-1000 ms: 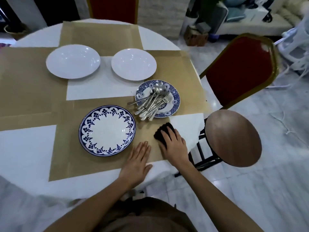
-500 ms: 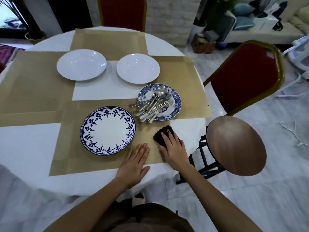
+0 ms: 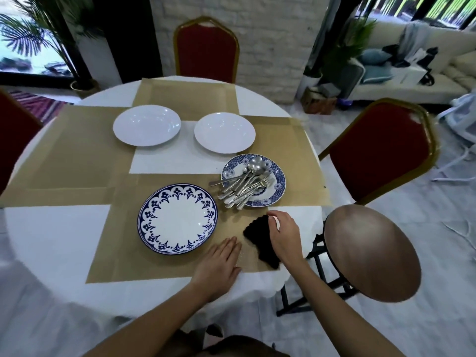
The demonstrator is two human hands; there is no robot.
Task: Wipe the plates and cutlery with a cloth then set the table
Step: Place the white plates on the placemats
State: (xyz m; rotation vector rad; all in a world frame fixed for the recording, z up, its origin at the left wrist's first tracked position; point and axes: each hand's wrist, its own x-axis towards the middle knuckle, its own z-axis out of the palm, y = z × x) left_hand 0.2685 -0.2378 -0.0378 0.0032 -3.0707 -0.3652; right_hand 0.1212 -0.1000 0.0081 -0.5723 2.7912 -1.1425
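- The round table under a white cloth fills the middle of the view, laid with tan woven placemats that overlap at their corners.
- Around it stand red padded chairs with gold frames, one at the far side and one to the right; a round brown wooden stool sits just beside the near right edge. Behind are a white brick wall, potted palms and a pale sofa.
- The large white plate with a blue floral rim lies flat on the near placemat, just left of the hands.
- Two plain white plates sit side by side farther back.
- A smaller blue patterned plate carries a heap of silver cutlery; the long axes run from near-left to far-right, handles hanging off the near-left rim, spoon bowls at the far end.
- The black cloth lies crumpled on the near placemat, right of the large plate, its length running toward the table edge.
- The right hand is curled over the cloth, fingertips pinching its far edge.
- The left hand rests flat and spread on the placemat, holding nothing, just beside the cloth.
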